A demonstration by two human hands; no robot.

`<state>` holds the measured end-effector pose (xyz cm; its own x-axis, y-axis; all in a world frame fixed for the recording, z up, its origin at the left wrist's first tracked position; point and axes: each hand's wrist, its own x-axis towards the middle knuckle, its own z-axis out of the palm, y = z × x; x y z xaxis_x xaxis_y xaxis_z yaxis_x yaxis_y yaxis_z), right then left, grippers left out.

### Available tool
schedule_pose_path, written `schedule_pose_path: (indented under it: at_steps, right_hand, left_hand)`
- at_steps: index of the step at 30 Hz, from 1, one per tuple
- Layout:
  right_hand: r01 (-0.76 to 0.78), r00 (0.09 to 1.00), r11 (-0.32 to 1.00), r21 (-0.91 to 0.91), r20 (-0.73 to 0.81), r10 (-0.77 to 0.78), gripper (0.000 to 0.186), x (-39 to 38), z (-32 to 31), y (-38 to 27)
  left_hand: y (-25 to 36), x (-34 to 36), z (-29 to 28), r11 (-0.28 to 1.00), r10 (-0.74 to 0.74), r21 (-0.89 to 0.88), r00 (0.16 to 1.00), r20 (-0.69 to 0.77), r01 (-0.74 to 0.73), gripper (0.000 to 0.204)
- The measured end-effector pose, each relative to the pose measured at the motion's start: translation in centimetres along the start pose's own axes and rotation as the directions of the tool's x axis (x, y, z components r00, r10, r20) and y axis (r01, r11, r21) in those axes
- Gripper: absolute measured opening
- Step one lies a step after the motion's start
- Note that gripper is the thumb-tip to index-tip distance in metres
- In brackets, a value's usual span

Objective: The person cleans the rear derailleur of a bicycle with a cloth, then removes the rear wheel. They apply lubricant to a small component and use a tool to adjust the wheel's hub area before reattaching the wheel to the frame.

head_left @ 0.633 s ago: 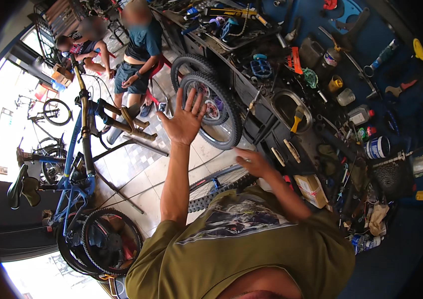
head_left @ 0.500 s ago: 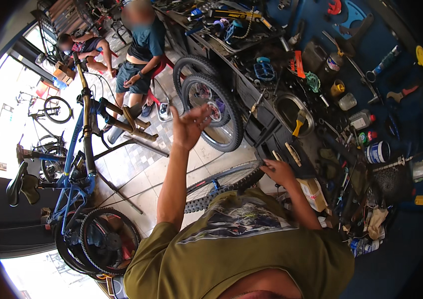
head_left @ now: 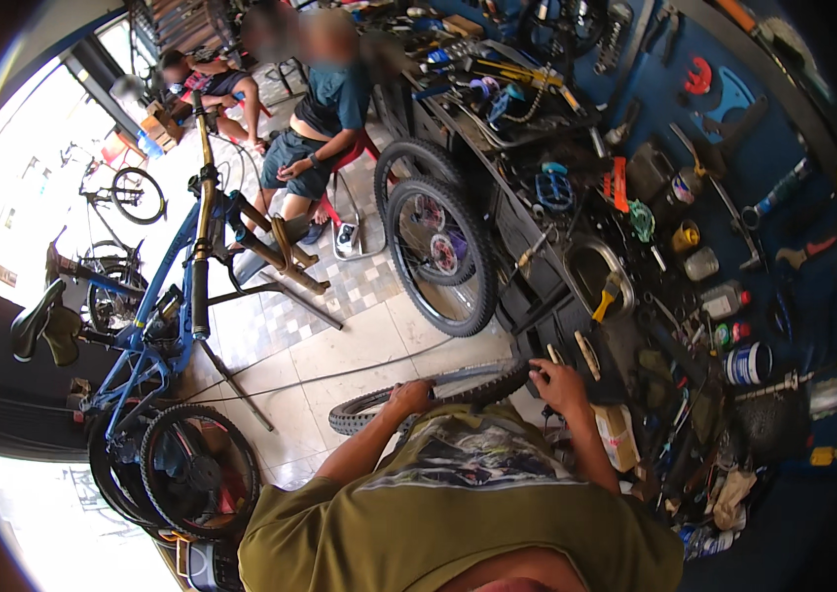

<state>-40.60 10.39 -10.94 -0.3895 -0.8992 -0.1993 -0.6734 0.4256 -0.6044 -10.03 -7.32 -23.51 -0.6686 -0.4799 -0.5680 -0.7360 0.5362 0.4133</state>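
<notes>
In front of my waist a bicycle wheel [head_left: 351, 412] with a black knobby tyre is held tilted. My left hand [head_left: 410, 397] is closed over the tyre's left part, fingers curled round it. On the right side, my right hand [head_left: 560, 385] grips the same tyre near its edge. My shirt hides the wheel's near part, so its hub and lower side are out of sight.
To the left a blue bicycle frame [head_left: 157, 296] without a front wheel is propped up. Two wheels [head_left: 482, 296] lean against the cluttered workbench [head_left: 527, 261]. A brush [head_left: 608, 298] lies by a metal tray [head_left: 576, 259]. Seated people [head_left: 325, 118] are beyond.
My left hand has come down from a raised, open position and taken hold of the wheel's left part. The wheel has tilted. My right hand stays on the tyre.
</notes>
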Motion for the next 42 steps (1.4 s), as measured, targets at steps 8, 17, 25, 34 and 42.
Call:
schedule_pose_path:
  at_steps: [8, 17, 25, 34, 42]
  right_hand:
    - [0.147, 0.989, 0.989, -0.008, 0.022, -0.146, 0.033, 3.6, 0.3, -2.5]
    - [0.269, 0.935, 0.960, -0.080, 0.261, -0.240, 0.038, 5.6, 4.9, -6.3]
    - [0.379, 0.886, 0.919, -0.107, 0.329, -0.327, 0.039, 7.0, 8.9, -11.3]
    - [0.305, 0.913, 0.952, -0.018, 0.292, -0.287, 0.042, 4.0, 12.5, -13.9]
    - [0.115, 0.948, 0.992, -0.056, 0.304, -0.093, 0.046, -0.4, 12.4, -7.1]
  left_hand:
    - [-7.9, -5.5, 1.2, 0.982, 0.036, -0.187, 0.996, 0.083, -0.020, 0.086]
    - [-8.8, -12.3, 6.9, 0.985, -0.078, 0.124, 0.949, -0.306, 0.121, 0.077]
    - [-11.9, -12.0, 7.3, 0.977, -0.016, 0.182, 0.885, -0.465, 0.113, 0.050]
    - [-16.5, -10.4, 3.7, 0.978, 0.037, 0.205, 0.928, -0.371, 0.043, 0.055]
    - [-13.2, -5.9, -0.9, 0.972, 0.008, 0.228, 0.959, -0.284, 0.059, 0.056]
